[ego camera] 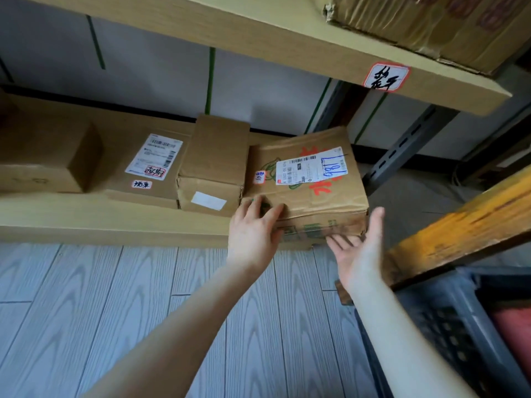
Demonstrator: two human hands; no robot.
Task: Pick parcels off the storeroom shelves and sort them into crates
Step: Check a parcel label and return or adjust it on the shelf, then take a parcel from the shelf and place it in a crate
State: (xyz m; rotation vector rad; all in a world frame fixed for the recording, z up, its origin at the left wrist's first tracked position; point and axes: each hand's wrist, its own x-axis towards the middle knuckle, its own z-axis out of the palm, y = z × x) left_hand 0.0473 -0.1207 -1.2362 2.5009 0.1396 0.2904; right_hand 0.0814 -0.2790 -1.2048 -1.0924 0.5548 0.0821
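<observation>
A worn brown cardboard parcel (309, 193) with a white label and blue "L186" writing lies at the right end of the lower shelf (115, 219), overhanging its front edge. My left hand (254, 231) grips the parcel's front left corner, fingers on top. My right hand (359, 251) is palm up with fingers spread, at the parcel's front right corner and just under its bottom edge. A dark plastic crate (448, 326) stands on the floor at lower right.
Three more cardboard parcels sit to the left on the same shelf: a small one (214, 165), a flat labelled one (143, 165), and a box (43, 156). An upper shelf (287, 44) carries a taped box (431, 21). An orange beam (465, 222) runs on the right.
</observation>
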